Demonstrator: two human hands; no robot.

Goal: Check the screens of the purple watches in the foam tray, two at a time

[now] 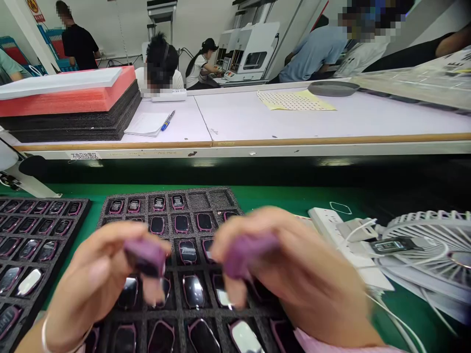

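Observation:
My left hand (88, 279) is closed on a purple smartwatch body (146, 257) with a dark face, pinched between thumb and fingers. In my right hand (309, 269) is a second purple watch body (248, 251); motion blurs it, and its face cannot be made out. Both hands hover above a dark foam tray (235, 196) divided into square pockets. Many of its pockets hold purple-edged smartwatches (194, 290), some with lit white text. My hands and forearms hide part of the tray.
Another foam tray (83, 223) of watches lies at left. A white power strip (324, 220) with cables and a white fan (434, 245) stand at right on the green mat (279, 196). Behind is a raised shelf (235, 117) with stacked foam (110, 115); several people work beyond.

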